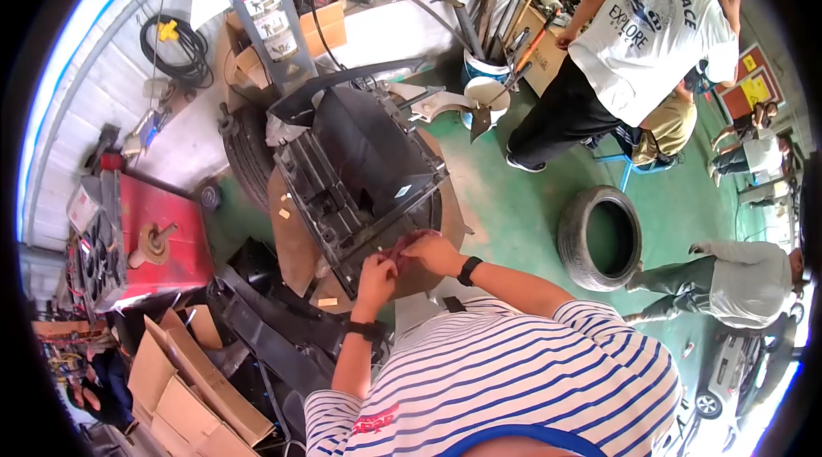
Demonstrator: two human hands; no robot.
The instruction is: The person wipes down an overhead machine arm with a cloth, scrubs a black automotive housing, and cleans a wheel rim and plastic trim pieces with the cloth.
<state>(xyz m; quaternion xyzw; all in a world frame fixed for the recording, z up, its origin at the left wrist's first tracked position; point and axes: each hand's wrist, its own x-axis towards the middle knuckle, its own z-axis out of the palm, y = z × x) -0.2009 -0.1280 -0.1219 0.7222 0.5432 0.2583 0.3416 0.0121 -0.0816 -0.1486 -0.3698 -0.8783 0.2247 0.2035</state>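
A large black plastic car part (364, 144), with an open framework along its left side, lies on a brown board (291, 251) in front of me. At its near edge my two hands are close together. My left hand (378, 275) is closed, its fingers pinched on a crumpled reddish piece that looks like cloth (397, 248). On the other side of that piece, my right hand (432, 254) has its fingers curled on it. The fingertips are partly hidden, and I cannot tell whether the piece touches the car part.
A tire (599, 238) lies on the green floor to the right. Beyond it is a person in a grey top (749, 281); another in a white T-shirt (651, 20) stands farther back. Cardboard boxes (184, 380) and a red machine (163, 230) are on the left, buckets (486, 97) behind.
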